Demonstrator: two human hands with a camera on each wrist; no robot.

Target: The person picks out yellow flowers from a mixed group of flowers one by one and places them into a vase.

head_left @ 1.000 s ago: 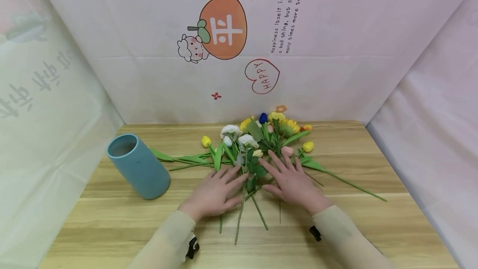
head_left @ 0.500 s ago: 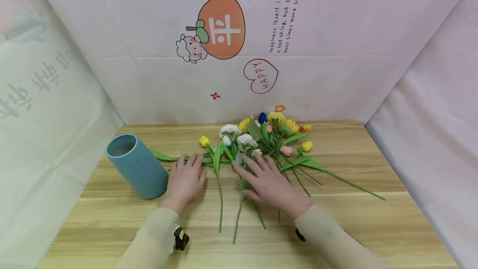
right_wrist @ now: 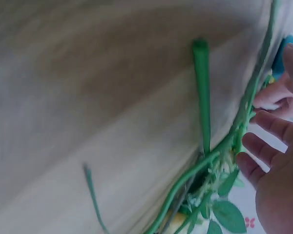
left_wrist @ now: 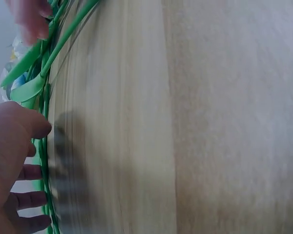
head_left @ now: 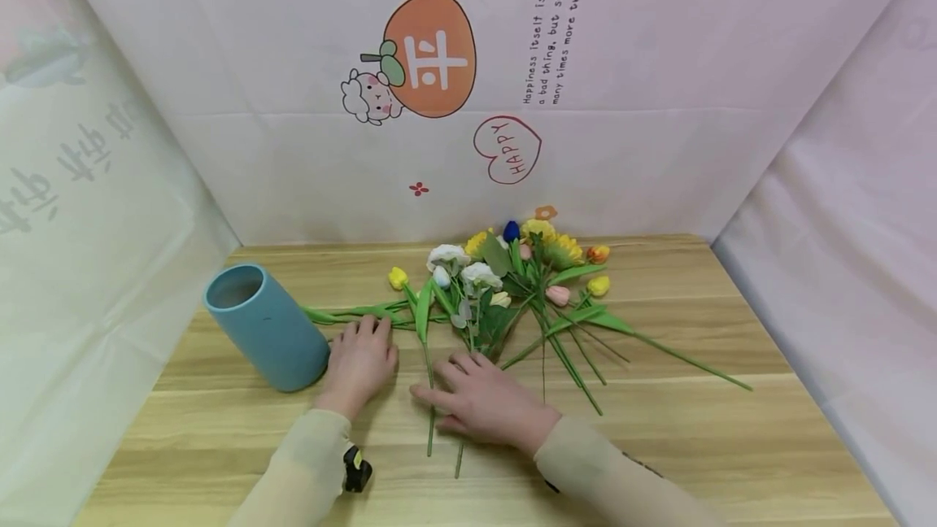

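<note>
Artificial flowers lie across the wooden table, their heads toward the back: white blooms, a yellow tulip, a pink tulip and sunflowers. Beside the blue vase, my left hand reaches its fingertips to green stems lying sideways; the left wrist view shows its fingers loosely extended, not wrapped round them. My right hand is over the lower stems at centre, fingers loosely spread. In the right wrist view, its fingers are near a long stem, holding nothing.
The blue vase stands at the table's left with its mouth up. A long-stemmed yellow tulip and an orange tulip lie on the right. White printed cloth rises behind the wooden table and along both sides.
My left hand has moved left from the central stems to the sideways ones by the vase. My right hand has moved left and nearer, off the leaves, uncovering stems on the right.
</note>
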